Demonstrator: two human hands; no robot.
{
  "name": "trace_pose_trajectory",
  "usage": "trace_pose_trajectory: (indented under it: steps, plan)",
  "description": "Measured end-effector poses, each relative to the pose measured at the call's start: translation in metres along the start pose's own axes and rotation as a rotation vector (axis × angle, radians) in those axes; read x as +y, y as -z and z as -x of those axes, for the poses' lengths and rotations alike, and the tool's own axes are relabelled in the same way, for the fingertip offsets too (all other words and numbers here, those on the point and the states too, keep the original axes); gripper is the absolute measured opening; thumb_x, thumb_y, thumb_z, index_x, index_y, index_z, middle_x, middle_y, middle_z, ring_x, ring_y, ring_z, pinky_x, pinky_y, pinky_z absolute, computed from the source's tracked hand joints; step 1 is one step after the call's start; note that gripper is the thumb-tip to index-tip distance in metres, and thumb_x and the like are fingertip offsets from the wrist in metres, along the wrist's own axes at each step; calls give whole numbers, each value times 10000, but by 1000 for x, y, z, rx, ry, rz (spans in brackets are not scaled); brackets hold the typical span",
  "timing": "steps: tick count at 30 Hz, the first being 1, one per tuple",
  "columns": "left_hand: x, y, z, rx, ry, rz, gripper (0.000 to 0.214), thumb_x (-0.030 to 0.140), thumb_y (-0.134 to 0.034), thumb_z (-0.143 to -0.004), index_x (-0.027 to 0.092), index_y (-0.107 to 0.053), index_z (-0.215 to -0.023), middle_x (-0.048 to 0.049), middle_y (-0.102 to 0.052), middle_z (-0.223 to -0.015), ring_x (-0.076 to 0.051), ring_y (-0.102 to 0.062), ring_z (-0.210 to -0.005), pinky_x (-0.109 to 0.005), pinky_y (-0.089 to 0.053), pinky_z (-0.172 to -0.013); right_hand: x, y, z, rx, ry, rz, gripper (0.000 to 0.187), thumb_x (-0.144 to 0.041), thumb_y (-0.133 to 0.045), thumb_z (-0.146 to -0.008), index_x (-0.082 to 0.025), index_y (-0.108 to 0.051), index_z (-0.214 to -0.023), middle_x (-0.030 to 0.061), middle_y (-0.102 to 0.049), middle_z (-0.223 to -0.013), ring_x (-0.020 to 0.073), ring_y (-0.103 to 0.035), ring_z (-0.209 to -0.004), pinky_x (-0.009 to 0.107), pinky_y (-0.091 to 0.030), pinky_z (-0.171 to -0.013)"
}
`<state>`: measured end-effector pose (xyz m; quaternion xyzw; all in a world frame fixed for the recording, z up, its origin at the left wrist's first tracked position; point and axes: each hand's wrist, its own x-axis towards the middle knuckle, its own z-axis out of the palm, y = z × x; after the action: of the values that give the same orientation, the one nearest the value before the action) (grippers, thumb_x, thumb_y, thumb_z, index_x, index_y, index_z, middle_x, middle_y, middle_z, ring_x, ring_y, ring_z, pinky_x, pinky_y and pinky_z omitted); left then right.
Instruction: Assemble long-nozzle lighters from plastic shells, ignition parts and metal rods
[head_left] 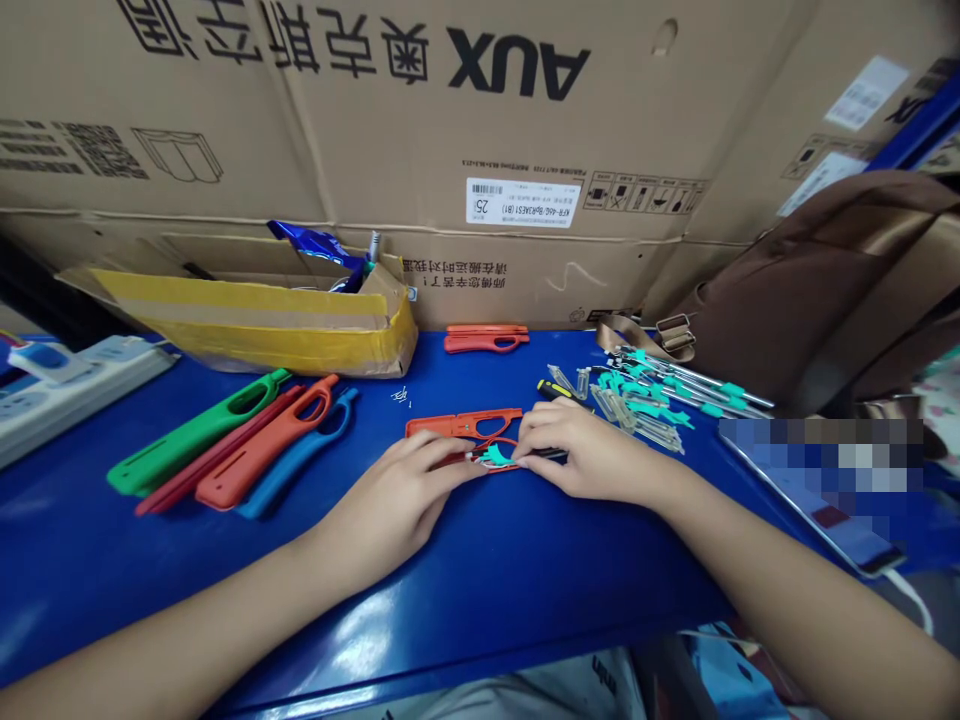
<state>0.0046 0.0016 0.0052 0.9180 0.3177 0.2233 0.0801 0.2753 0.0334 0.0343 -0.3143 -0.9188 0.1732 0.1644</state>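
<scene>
My left hand (409,485) is closed, thumb and fingers gripping the left part of an orange lighter shell half (504,468), mostly covered by my hands. A turquoise trigger piece (495,457) with thin pale wire sits in that shell, between my fingertips. At its right end my right hand (577,445) pinches thumb and index together; what lies between them is hidden. A dark rod-like part (551,453) shows under the right palm. Just behind, another orange shell half (457,425) lies with its inner side up. A yellow-and-black tool (559,391) rests behind my right hand.
Green (187,430), orange (262,450) and blue lighter shells (304,445) lie at left. An orange shell (486,338) lies at the back. Metal rods with turquoise parts (660,385) and clear tubes (645,420) lie right, near a phone (810,500), bag (817,270), box (262,330) and power strip (82,390).
</scene>
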Motion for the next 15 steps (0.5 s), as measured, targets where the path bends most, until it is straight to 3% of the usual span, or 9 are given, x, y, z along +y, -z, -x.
trace_pose_trajectory:
  steps: [15]
  plan:
    - [4, 1, -3, -92, 53, 13, 520, 38, -428, -958, 293, -597, -1380, -87, -605, -1359, -283, -539, -1240, -510, -491, -1034, -2, -9, -3, 30, -4, 75, 126, -212, -614, -975, -186, -676, -868, 30, -706, -882, 183, -599, -846, 352, -392, -856]
